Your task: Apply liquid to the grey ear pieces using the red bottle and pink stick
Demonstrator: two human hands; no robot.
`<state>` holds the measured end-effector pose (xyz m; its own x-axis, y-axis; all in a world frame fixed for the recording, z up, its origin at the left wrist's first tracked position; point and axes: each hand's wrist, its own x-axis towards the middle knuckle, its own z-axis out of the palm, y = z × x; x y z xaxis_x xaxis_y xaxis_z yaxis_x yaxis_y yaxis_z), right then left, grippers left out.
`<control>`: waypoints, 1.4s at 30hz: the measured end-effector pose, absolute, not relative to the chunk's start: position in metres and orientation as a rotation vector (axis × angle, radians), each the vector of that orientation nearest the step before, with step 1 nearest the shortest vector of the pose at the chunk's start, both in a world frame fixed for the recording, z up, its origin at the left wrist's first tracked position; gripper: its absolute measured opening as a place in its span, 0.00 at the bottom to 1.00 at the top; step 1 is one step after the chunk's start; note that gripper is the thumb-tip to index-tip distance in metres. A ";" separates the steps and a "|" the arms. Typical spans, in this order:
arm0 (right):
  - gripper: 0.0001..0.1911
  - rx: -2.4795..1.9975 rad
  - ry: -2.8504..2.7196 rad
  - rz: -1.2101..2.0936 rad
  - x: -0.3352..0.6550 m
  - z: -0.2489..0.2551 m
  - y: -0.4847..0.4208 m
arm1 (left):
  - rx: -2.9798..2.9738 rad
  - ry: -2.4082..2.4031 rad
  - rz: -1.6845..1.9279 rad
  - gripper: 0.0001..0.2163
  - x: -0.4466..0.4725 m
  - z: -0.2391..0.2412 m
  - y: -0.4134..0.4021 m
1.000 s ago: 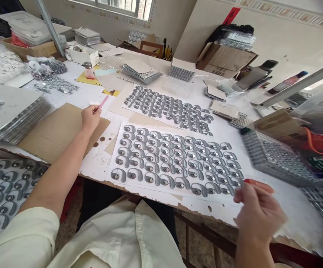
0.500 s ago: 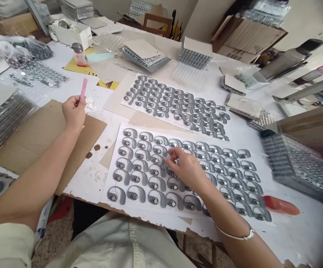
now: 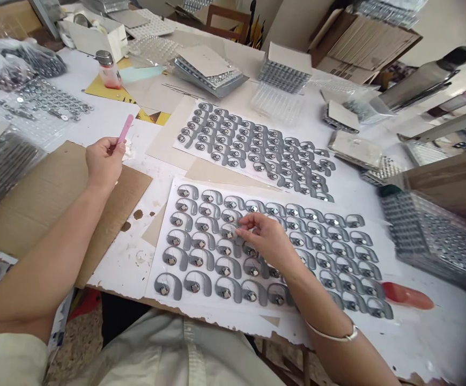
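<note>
In my left hand [image 3: 104, 163] a flat pink stick [image 3: 126, 128] is pinched upright between thumb and fingers. Just behind that hand lies a small white blob [image 3: 128, 150] on the table. My right hand [image 3: 263, 236] has its thumb and fingertips drawn together over the near white sheet [image 3: 212, 308]; whatever is between them is too small to make out. Rows of grey hook-shaped pieces [image 3: 233, 289], each with a shiny round metal part, cover this sheet. The right fingertips are at a piece in the upper middle rows, and the hand hides several others.
Behind lies a second sheet of grey hook-shaped pieces [image 3: 257, 145]. Brown cardboard [image 3: 67, 177] lies under my left forearm. A jar with pink liquid [image 3: 109, 72] stands at the back left. A red object [image 3: 407, 296] and a wrapped stack [image 3: 429, 236] are at right.
My left hand has shifted slightly with the pink stick, which now tilts more to the right. The right thumb and fingertips are closer together, at nearly the same spot. The view has shifted slightly.
</note>
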<state>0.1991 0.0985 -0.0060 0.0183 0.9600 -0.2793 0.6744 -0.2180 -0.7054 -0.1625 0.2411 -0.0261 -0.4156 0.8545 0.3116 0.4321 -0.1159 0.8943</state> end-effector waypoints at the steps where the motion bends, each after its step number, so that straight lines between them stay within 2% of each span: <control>1: 0.16 -1.918 -1.658 1.031 0.200 -0.007 0.099 | 1.420 1.792 1.543 0.07 -0.163 -0.027 0.242; 9: 0.14 -1.901 -1.617 0.951 0.197 -0.010 0.102 | 1.460 1.800 1.553 0.06 -0.173 -0.037 0.250; 19: 0.17 -1.854 -1.539 1.036 0.197 -0.002 0.100 | 1.438 1.809 1.576 0.06 -0.176 -0.036 0.251; 34: 0.19 -1.847 -1.489 0.967 0.198 0.008 0.099 | 1.433 1.868 1.539 0.09 -0.181 -0.041 0.256; 42: 0.16 -1.870 -1.251 0.670 0.236 0.039 0.099 | 1.437 1.829 1.566 0.08 -0.179 -0.041 0.255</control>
<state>0.2363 0.0993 0.0392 0.3782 0.9257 -0.0065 0.5183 -0.2176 -0.8270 -0.1792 0.2545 -0.0413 -0.4329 0.8347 0.3404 0.4648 -0.1169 0.8777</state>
